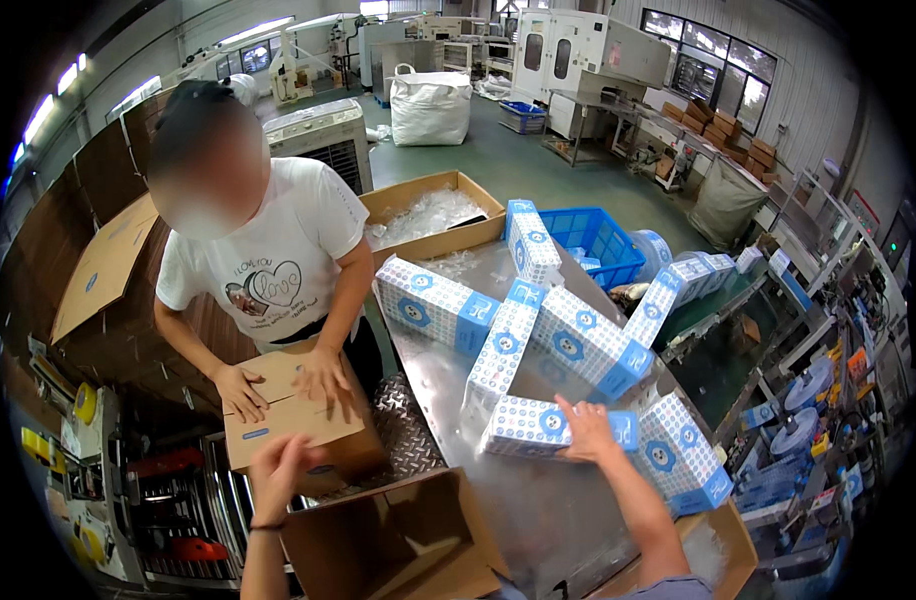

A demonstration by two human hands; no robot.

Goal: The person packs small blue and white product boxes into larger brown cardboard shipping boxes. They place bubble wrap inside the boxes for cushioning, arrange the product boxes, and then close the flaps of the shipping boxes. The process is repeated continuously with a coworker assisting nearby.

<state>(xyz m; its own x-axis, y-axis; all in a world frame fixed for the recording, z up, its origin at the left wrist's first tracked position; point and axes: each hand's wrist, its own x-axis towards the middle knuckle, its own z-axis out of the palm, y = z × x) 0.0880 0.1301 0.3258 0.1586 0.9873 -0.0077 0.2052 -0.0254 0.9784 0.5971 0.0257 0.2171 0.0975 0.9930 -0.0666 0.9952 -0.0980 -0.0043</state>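
Observation:
My right hand (588, 432) grips a white carton with blue dots and a blue end (523, 424), which lies on the metal table; the fingers reach over its top. Beside it leans a similar carton (668, 450). More of these cartons (584, 335) lie in a loose group farther up the table. My left hand (280, 478) is raised at the left edge of an open brown cardboard box (378, 535), its fingers loosely curled with nothing visible in them. The visible part of that box's inside shows bare cardboard.
Across from me a person in a white T-shirt presses both hands on a closed cardboard box (303, 405). A roller conveyor (213, 510) runs at the left. A blue crate (603, 240) and a cardboard tray of clear plastic (428, 205) stand beyond the table (448, 380); machinery lines the right.

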